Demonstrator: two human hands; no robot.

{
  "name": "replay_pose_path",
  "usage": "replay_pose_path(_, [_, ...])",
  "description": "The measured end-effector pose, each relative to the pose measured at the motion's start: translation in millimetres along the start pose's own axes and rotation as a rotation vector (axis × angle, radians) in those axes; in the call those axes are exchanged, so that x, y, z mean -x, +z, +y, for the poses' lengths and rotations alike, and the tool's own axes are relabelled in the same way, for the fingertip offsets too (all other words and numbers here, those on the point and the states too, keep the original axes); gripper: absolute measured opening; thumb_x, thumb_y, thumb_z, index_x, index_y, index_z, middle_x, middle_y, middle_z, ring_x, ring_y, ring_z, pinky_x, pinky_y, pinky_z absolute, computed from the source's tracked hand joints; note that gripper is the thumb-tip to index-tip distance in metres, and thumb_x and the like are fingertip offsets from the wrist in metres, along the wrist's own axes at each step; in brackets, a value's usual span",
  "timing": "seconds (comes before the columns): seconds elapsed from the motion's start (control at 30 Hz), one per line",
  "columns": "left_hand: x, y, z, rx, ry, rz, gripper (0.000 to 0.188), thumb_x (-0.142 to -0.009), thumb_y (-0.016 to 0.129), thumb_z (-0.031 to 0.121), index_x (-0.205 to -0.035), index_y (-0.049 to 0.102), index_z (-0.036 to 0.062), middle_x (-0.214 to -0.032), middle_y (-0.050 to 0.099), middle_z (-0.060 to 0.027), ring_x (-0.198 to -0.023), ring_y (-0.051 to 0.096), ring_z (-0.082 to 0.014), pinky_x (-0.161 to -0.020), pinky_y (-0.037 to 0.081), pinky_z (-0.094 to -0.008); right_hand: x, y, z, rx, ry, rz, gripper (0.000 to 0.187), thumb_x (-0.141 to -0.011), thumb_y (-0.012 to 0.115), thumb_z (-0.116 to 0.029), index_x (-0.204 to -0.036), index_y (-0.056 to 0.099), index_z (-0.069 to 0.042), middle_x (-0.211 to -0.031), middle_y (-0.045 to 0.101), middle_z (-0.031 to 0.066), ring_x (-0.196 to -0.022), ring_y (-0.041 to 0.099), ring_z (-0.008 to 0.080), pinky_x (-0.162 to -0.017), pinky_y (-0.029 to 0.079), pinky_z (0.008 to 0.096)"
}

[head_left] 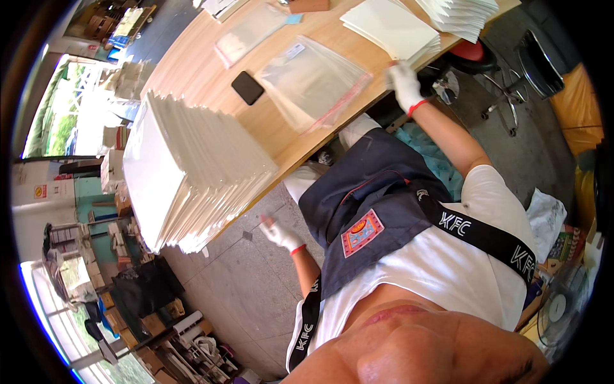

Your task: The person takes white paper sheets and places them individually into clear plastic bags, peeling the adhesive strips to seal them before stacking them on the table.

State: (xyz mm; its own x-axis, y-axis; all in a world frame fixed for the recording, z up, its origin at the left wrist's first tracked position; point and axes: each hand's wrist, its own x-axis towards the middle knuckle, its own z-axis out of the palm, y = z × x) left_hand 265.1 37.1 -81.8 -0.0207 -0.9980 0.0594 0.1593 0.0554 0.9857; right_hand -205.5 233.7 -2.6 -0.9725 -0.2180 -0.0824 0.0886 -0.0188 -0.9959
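My left hand [279,234], in a white glove with a red cuff, hangs beside the table below the tall stack of white sheets [192,166]. Its fingers are stretched out and it holds nothing I can see. My right hand [405,88], gloved the same way, is at the table's near edge, close to a lower pile of white sheets [390,29]. The fingers there look loosely extended, with nothing visible in them. Between the two stacks lie clear plastic bags [313,80] with a pinkish sealing edge.
On the wooden table [185,70] lie a black phone [247,88], more clear bags [249,35] and another white stack [460,16] at the far right. A red-topped stool [468,51] and a black chair [540,64] stand right of the table. Cluttered shelves [96,217] line the left.
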Motion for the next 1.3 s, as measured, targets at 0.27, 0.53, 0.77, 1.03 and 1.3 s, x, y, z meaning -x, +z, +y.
replay_pose_path(0.27, [27,190,47,-0.678,0.540,-0.760,0.035,-0.085,0.053,0.009,-0.119,0.052,0.0021,-0.119,0.055,-0.0159,-0.111,0.051,-0.0300,-0.094,0.039,-0.0368,-93,-95,2,-0.069,0.353,-0.122,0.032,-0.086,0.058,-0.038,-0.088,0.057,-0.006,-0.068,0.059,0.0017,-0.050,0.054,0.0093,-0.040,0.042,0.0216])
replay_pose_path(0.53, [-33,299,42,-1.277,0.924,-0.957,0.025,-0.074,0.059,0.014,-0.099,0.055,0.0134,-0.098,0.058,-0.0087,-0.091,0.057,-0.0296,-0.081,0.045,-0.0434,-139,-104,-12,-0.528,0.383,-0.040,0.027,-0.091,0.050,-0.026,-0.114,0.055,-0.013,-0.084,0.057,0.0024,-0.052,0.048,0.0093,-0.041,0.040,0.0184])
replay_pose_path(0.77, [-55,312,44,-1.472,0.760,-0.989,0.025,-0.076,0.061,0.020,-0.099,0.055,0.0148,-0.101,0.057,-0.0074,-0.093,0.058,-0.0288,-0.072,0.050,-0.0415,-74,-96,-35,-0.347,0.252,-0.442,0.022,-0.087,0.048,-0.011,-0.106,0.052,0.000,-0.092,0.062,0.0131,-0.064,0.057,0.0133,-0.052,0.045,0.0238])
replay_pose_path(1.03, [-53,315,42,-1.418,0.722,-1.045,0.020,-0.079,0.054,0.017,-0.099,0.051,0.0149,-0.105,0.054,-0.0086,-0.095,0.057,-0.0295,-0.071,0.050,-0.0429,62,-97,8,-0.506,0.625,-0.777,0.036,-0.081,0.055,-0.016,-0.110,0.051,0.005,-0.079,0.062,0.0074,-0.044,0.054,0.0080,-0.036,0.044,0.0197])
replay_pose_path(1.3, [-56,301,44,-1.276,0.696,-1.067,0.030,-0.073,0.059,0.012,-0.102,0.054,0.0178,-0.108,0.054,-0.0047,-0.100,0.055,-0.0268,-0.078,0.048,-0.0400,94,-79,19,-0.664,0.575,-0.519,0.027,-0.084,0.055,-0.015,-0.107,0.050,-0.002,-0.070,0.057,0.0019,-0.038,0.043,0.0043,-0.032,0.031,0.0162])
